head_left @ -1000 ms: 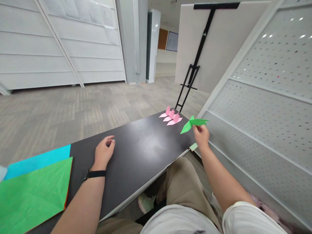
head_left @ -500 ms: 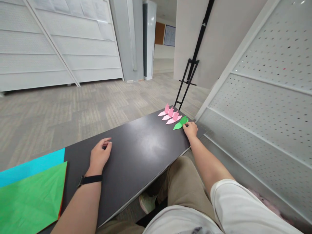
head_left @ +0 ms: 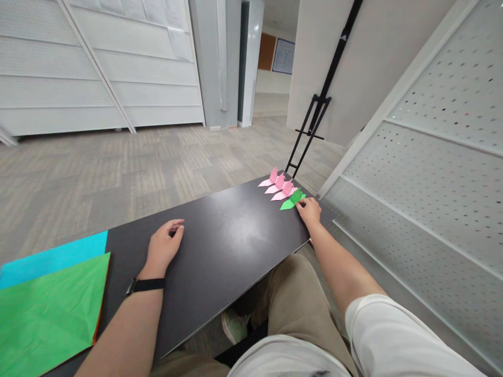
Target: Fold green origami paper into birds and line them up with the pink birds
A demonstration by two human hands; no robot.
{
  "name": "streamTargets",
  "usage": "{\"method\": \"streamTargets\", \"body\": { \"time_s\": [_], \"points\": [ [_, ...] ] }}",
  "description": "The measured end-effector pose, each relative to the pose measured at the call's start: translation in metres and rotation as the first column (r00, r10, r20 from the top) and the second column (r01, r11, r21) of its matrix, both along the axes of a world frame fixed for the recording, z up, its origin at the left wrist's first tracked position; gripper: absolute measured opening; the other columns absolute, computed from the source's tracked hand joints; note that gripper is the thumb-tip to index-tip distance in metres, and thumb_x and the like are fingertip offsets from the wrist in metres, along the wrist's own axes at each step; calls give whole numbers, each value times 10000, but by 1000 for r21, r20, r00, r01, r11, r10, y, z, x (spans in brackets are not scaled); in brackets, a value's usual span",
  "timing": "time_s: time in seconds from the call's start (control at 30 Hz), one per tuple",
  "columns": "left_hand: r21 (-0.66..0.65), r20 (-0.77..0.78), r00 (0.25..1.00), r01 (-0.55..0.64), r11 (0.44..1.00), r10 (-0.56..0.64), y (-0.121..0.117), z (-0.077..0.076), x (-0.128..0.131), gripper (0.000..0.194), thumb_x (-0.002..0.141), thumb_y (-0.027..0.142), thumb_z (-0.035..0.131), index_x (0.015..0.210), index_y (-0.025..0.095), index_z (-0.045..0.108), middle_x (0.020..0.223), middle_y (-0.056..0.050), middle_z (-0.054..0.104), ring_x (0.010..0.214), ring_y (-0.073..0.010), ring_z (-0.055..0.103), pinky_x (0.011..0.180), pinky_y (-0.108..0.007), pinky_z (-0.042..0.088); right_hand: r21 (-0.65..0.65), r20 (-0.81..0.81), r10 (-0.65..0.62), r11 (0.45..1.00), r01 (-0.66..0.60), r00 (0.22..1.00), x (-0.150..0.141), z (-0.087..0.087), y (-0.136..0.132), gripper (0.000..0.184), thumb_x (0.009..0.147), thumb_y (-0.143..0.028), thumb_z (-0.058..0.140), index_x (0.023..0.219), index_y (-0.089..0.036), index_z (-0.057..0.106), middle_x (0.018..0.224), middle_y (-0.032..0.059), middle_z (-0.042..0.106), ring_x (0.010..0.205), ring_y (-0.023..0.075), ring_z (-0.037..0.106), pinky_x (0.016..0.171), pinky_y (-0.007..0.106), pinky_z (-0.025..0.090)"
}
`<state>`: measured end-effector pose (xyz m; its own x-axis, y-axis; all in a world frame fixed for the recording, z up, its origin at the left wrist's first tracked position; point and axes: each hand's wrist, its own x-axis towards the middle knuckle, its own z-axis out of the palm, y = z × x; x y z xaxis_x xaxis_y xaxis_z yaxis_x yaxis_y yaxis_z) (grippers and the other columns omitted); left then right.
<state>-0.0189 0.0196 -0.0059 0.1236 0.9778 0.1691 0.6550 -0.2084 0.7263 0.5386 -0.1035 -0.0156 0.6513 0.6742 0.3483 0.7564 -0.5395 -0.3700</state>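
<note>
My right hand (head_left: 310, 210) is at the far right end of the dark table, fingertips closed on the near side of a green paper crane (head_left: 290, 203). The crane stands on the tabletop, its wings raised. Beside it, three pink paper cranes (head_left: 283, 191) stand in a slanting row, and the green one is at the near end of that row. My left hand (head_left: 165, 246) rests on the table at the left, loosely curled, with a gap between thumb and fingers and nothing held. A black band circles that wrist.
Large sheets of green paper (head_left: 55, 309) and blue paper (head_left: 58, 256) lie at the table's left end. A white perforated panel (head_left: 432, 173) stands close on the right. Past the far end of the table (head_left: 220, 235) is a black stand (head_left: 310, 125).
The green crane has shifted slightly closer to the pink cranes, with my right hand at it. The view has turned a little to the left. My left hand stays on the table.
</note>
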Motion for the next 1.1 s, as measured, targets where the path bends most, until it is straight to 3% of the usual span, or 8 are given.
{"method": "streamTargets", "body": {
  "time_s": [0.37, 1.1],
  "points": [
    [19, -21, 999, 45, 999, -45, 1, -5, -1, 391, 914, 459, 572, 1177, 250, 772, 1090, -56, 809, 1043, -261, 752, 1067, -409, 560, -16, -10, 6, 1000, -6, 1000, 3, -3, 1, 233, 919, -411, 673, 1008, -250, 818, 1137, 98, 707, 1098, 286, 608, 969, 430, 456],
    [61, -38, 995, 94, 994, -91, -2, 0, 1, 360, 908, 460, 554, 1078, 248, 791, 1084, -56, 810, 996, -266, 754, 1039, -413, 575, -22, 3, -13, 1000, 13, 1000, 11, -8, 6, 222, 917, -426, 694, 999, -259, 815, 1110, 98, 722, 1094, 295, 625, 928, 402, 463]
  ]
}}
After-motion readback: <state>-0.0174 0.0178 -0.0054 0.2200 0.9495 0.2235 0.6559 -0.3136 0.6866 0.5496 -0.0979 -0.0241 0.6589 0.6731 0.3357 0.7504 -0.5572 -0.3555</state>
